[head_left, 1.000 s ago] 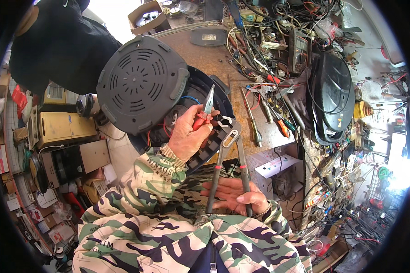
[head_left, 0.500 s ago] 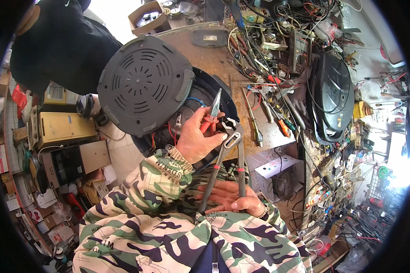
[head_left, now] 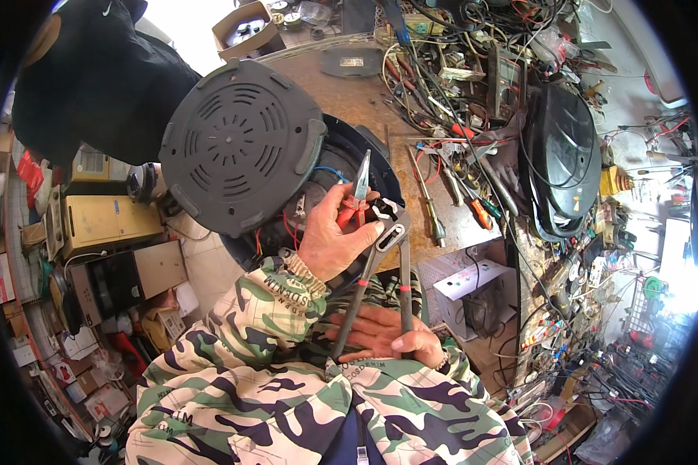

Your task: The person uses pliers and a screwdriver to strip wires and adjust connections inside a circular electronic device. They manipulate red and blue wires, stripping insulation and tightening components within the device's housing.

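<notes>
My left hand (head_left: 335, 239) is closed on a pair of needle-nose pliers (head_left: 361, 184) with red handles, their jaws pointing up. At its fingertips is a small black part (head_left: 382, 208), beside the jaws of grey water pump pliers (head_left: 394, 235); whether the jaws grip it I cannot tell. My right hand (head_left: 384, 335), lower down, holds these pump pliers by their spread dark handles, thumb over the right one and fingers behind. Past my left hand sits a round dark appliance body (head_left: 378, 159) with red and blue wires inside. Its vented round base cover (head_left: 229, 139) lies tilted over the left side.
On the wooden bench (head_left: 349, 101) lie a screwdriver (head_left: 434, 221), several other tools and a heap of cables (head_left: 442, 93). A glossy black lid (head_left: 562, 155) stands at the right. A person in black (head_left: 105, 85) is at the upper left, above a yellow cabinet (head_left: 108, 221).
The pump pliers have shifted slightly left, with the right hand at their handles. Both hands keep their holds. The appliance and cover appear slightly further left in the picture.
</notes>
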### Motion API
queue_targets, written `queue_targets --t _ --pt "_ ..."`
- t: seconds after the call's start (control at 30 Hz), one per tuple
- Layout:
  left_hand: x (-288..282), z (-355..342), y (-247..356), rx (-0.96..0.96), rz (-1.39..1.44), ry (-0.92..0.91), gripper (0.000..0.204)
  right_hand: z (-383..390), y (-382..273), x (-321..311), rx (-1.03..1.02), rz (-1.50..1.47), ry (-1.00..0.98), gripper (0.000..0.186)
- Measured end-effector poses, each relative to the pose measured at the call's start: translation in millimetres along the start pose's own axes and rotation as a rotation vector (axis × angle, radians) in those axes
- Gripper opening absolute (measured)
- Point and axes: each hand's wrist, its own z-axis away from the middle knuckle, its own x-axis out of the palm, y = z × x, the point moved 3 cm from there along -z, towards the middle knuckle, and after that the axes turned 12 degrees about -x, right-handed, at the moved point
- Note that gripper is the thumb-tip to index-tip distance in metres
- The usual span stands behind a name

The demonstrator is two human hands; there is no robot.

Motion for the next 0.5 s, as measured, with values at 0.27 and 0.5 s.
queue_targets --t 0.27,0.5 --pt "5 -3 -7 0.016 -0.027 0.036 0.049 1 12 -4 -0.01 -0.027 0.06 0.094" --pt "6 -11 -17 -0.041 0.102 0.062 0.046 5 6 -11 -0.042 0.019 0.107 0.096"
